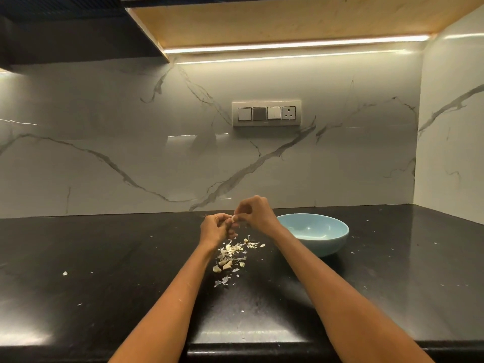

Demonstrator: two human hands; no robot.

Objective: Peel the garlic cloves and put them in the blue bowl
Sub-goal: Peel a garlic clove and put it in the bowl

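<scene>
Two hands: both curled together above the black stone desk (104,258).
Left hand (215,229): grips a small pale garlic clove (233,218).
Right hand (255,212): fingertips pinch the clove's skin.

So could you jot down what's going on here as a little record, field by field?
activity: peeling a garlic clove above the black counter
left hand: holds the clove
right hand: pinches at the clove's top
blue bowl: right of the hands, looks empty
peel scraps: scattered on the counter under the hands, a few cloves among them
wall: marble, with a switch panel
</scene>
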